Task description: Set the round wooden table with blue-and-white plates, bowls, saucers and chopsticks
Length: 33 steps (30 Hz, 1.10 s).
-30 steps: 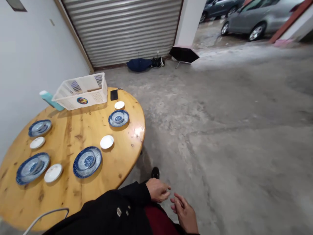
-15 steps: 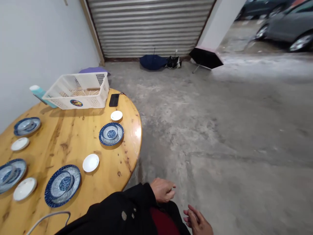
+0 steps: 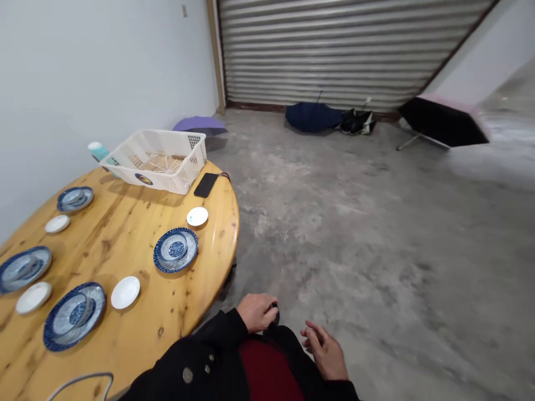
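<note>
My left hand [image 3: 256, 313] is in front of my body, just off the table's edge, its fingers curled closed. Something small and dark shows by its thumb, too little of it to name. To its right, my right hand [image 3: 326, 352] hangs over the floor, fingers loosely bent and apart, with nothing in it. Nearest on the round wooden table [image 3: 175, 326] are a blue-and-white plate with a bowl on it [image 3: 176, 249], a white saucer [image 3: 125, 292], and another plate with a bowl [image 3: 75, 316]. Neither hand touches these dishes.
A white plastic basket [image 3: 167, 181] and a black phone [image 3: 205, 185] sit at the table's far side, a turquoise bottle [image 3: 98, 150] behind. Open umbrellas, one navy [image 3: 313, 118] and one black [image 3: 443, 122], lie on the concrete floor [image 3: 334, 223] near the roller shutter [image 3: 334, 50].
My view has turned left, so the shutter and umbrellas sit farther right and the cars have left the frame. A dark thing now shows by my left thumb. My right hand stays apart from it.
</note>
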Each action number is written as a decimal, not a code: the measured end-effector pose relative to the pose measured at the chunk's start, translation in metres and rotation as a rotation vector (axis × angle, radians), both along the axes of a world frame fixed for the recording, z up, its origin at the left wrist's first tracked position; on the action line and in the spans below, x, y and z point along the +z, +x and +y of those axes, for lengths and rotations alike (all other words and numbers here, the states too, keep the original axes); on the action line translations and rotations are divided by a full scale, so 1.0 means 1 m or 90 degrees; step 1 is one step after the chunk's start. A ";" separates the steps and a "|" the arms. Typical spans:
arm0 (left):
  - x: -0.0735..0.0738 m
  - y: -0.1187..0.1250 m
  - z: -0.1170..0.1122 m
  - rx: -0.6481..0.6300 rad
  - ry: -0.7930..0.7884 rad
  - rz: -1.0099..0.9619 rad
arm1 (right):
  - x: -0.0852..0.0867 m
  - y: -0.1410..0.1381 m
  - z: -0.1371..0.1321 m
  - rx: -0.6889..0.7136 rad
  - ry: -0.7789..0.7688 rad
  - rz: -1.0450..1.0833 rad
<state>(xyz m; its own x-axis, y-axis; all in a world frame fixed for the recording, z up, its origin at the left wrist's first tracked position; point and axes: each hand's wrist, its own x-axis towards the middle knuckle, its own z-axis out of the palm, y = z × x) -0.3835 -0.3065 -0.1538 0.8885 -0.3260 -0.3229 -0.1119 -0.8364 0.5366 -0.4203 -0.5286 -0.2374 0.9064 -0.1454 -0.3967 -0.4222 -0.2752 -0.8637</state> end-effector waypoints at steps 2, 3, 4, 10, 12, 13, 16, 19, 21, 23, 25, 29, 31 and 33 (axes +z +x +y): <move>0.006 0.026 -0.016 0.045 0.009 0.000 | 0.003 0.040 -0.026 0.023 0.018 0.009; 0.008 0.038 -0.023 0.064 0.013 0.002 | 0.003 0.060 -0.038 0.043 0.031 0.028; 0.011 0.048 -0.029 0.082 0.015 0.003 | 0.004 0.079 -0.050 0.057 0.030 0.044; 0.013 0.087 -0.044 0.171 0.018 0.030 | 0.004 0.181 -0.067 0.139 0.003 0.057; 0.011 0.099 -0.041 0.201 0.017 0.044 | 0.004 0.206 -0.054 0.185 0.017 0.063; 0.010 0.106 -0.039 0.214 0.015 0.048 | 0.004 0.218 -0.046 0.208 0.023 0.066; 0.008 0.135 -0.029 0.243 0.012 0.050 | 0.001 0.245 -0.020 0.287 0.039 0.077; 0.005 0.170 -0.015 0.268 0.004 0.039 | -0.003 0.263 0.001 0.352 0.043 0.073; 0.003 0.192 -0.003 0.292 -0.013 0.025 | -0.004 0.274 0.012 0.359 0.030 0.054; 0.002 0.208 0.012 0.325 -0.036 0.009 | -0.003 0.292 0.022 0.354 0.013 0.035; 0.001 0.219 0.028 0.366 -0.055 -0.003 | 0.002 0.317 0.033 0.368 0.003 0.033; -0.003 0.223 0.056 0.465 -0.062 0.000 | 0.027 0.387 0.071 0.454 -0.003 0.031; -0.005 0.219 0.065 0.503 -0.064 0.009 | 0.046 0.423 0.097 0.489 -0.014 -0.009; -0.005 0.212 0.071 0.535 -0.070 0.013 | 0.070 0.457 0.126 0.515 -0.029 -0.070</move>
